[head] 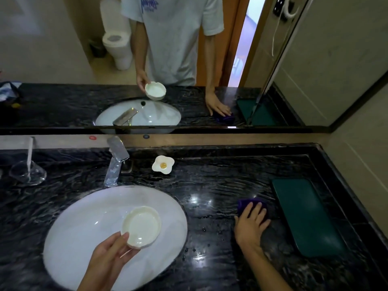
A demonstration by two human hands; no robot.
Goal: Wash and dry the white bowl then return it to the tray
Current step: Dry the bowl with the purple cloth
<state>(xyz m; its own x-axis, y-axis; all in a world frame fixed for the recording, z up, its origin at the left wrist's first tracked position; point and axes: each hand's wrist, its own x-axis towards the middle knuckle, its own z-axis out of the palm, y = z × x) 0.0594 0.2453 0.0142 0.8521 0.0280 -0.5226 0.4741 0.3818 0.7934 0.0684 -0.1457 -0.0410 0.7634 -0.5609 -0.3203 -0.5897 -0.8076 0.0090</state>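
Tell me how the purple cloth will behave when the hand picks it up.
The cloth looks soft and thin under the right hand, so it will probably droop and fold. It should be light. Drops on the counter suggest it may be damp and cling slightly.

White bowl (141,226), perhaps purple cloth (244,203)

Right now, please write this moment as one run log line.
left hand: holds white bowl over sink | right hand: flat on purple cloth | tray: empty
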